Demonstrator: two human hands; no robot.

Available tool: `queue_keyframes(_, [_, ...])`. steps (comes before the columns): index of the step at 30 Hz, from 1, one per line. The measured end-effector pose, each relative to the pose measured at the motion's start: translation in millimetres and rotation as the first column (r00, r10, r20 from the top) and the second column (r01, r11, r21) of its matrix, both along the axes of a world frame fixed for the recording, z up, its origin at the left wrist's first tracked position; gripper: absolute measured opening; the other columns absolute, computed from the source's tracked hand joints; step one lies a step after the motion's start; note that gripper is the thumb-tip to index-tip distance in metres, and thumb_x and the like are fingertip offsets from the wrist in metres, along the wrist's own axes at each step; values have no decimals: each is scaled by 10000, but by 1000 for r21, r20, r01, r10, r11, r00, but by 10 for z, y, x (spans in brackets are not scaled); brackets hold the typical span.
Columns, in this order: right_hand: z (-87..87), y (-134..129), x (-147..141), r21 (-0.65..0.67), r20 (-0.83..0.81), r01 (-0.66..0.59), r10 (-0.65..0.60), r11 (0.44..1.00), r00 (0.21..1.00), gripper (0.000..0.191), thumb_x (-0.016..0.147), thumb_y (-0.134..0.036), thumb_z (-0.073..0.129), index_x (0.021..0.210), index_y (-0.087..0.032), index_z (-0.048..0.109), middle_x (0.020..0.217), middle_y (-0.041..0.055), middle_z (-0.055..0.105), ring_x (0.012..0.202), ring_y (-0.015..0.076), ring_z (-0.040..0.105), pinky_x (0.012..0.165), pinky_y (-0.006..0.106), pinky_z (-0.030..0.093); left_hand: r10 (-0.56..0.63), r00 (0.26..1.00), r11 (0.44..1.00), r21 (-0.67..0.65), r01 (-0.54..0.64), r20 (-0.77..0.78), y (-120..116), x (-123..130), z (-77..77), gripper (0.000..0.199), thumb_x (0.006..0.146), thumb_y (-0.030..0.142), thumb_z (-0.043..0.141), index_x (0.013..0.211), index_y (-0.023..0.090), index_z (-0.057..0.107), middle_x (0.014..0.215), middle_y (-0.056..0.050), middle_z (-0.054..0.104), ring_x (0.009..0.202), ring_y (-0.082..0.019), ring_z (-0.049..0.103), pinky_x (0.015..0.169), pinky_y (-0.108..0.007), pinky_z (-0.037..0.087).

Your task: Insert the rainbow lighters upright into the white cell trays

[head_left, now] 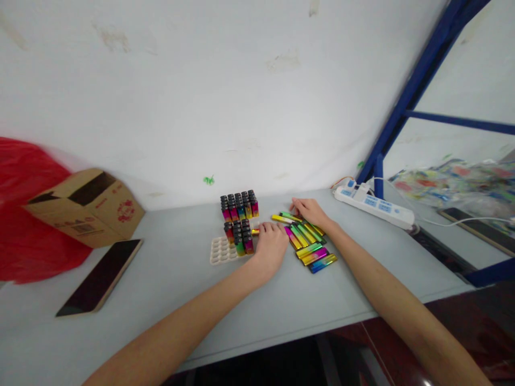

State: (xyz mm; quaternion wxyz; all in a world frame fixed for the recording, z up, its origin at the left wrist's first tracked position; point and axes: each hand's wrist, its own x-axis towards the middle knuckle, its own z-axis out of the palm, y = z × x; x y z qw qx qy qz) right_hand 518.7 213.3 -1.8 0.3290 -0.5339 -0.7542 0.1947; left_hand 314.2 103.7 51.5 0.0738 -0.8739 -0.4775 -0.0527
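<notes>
My left hand (272,245) is closed at the right side of a white tray with round hollows (219,251). An orange-yellow lighter (255,231) pokes out from under its fingertips. Upright lighters with black tops (241,231) stand in the tray, next to the left hand. Behind them is a second upright block of lighters (239,206). My right hand (310,211) rests with curled fingers at the far edge of a loose pile of shiny multicoloured lighters (306,236) lying flat. Whatever its fingers hold is hidden.
A dark phone-like slab (100,279) lies at the left, by an open cardboard box (88,209) and a red plastic bag (36,214). At the right are a white power strip (376,206) with cables and a blue metal frame (402,107). A white wall (241,96) borders the table.
</notes>
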Motion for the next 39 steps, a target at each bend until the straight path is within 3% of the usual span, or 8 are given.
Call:
queue_keyframes(7, [-2, 2, -9, -1, -9, 0, 0, 1000, 1000, 727, 1048, -661, 266, 852, -172, 767, 689, 50, 724, 642, 189, 653, 686, 294, 469, -213, 954, 971, -64, 231, 209, -20, -241, 87, 257, 927, -3, 547, 1105, 126, 680, 1156, -142, 683, 1132, -248, 628, 985, -373, 519])
queue_keyframes(10, [1, -6, -13, -7, -16, 2, -2, 1000, 1000, 723, 1047, -666, 271, 844, -178, 764, 688, 46, 724, 635, 185, 650, 691, 294, 473, -260, 749, 896, -137, 423, 610, -205, -346, 269, 152, 1021, 212, 559, 1071, 180, 699, 1117, -91, 656, 1038, -209, 634, 965, -350, 526])
queue_keyframes(13, [9, -17, -16, -9, -18, 6, -6, 1000, 1000, 734, 1045, -674, 260, 846, -177, 762, 700, 50, 727, 643, 187, 651, 698, 298, 474, -103, 585, 809, -274, 520, 804, -373, -492, 493, 214, 1038, 356, 555, 1153, 223, 676, 1152, -79, 664, 984, -188, 639, 866, -312, 537])
queue_keyframes(16, [24, -29, -18, -16, -13, 7, -7, 1000, 1000, 750, 1037, -693, 250, 833, -179, 758, 690, 49, 719, 640, 189, 647, 696, 301, 469, 131, 433, 704, -391, 593, 892, -410, -692, 638, 273, 1066, 436, 472, 1166, 217, 600, 840, -29, 679, 729, -153, 612, 672, -268, 498])
queue_keyframes(21, [51, -48, -18, -31, -10, 16, -16, 999, 1000, 732, 1035, -687, 272, 850, -174, 761, 701, 50, 717, 631, 186, 637, 681, 300, 459, 322, 265, 634, -415, 653, 909, -259, -1083, 618, 289, 1052, 515, 469, 1169, 256, 515, 642, 64, 499, 518, -116, 460, 508, -229, 397])
queue_keyframes(29, [72, -77, -11, -53, -12, 45, -46, 998, 999, 736, 1029, -701, 286, 849, -167, 760, 663, 42, 692, 622, 187, 625, 656, 294, 449, 330, 418, 912, -400, 92, 847, -32, -1558, 195, 432, 938, 491, 556, 634, 210, 433, 564, 59, 299, 509, -97, 269, 472, -243, 209])
queue_keyframes(33, [77, -83, -4, -55, -7, 56, -57, 997, 998, 755, 1018, -722, 288, 860, -158, 765, 669, 44, 690, 622, 189, 619, 662, 302, 437, 289, 578, 937, -349, -7, 763, -13, -1577, 65, 367, 890, 417, 503, 597, 217, 409, 552, 62, 290, 515, -103, 294, 500, -255, 224])
queue_keyframes(39, [83, -97, -7, -56, -8, 55, -56, 997, 998, 761, 1016, -729, 284, 858, -161, 765, 670, 43, 684, 626, 189, 619, 658, 303, 432, 309, 608, 917, -398, 13, 732, -2, -1555, 13, 335, 924, 418, 442, 664, 209, 462, 586, 66, 348, 545, -109, 339, 525, -248, 261])
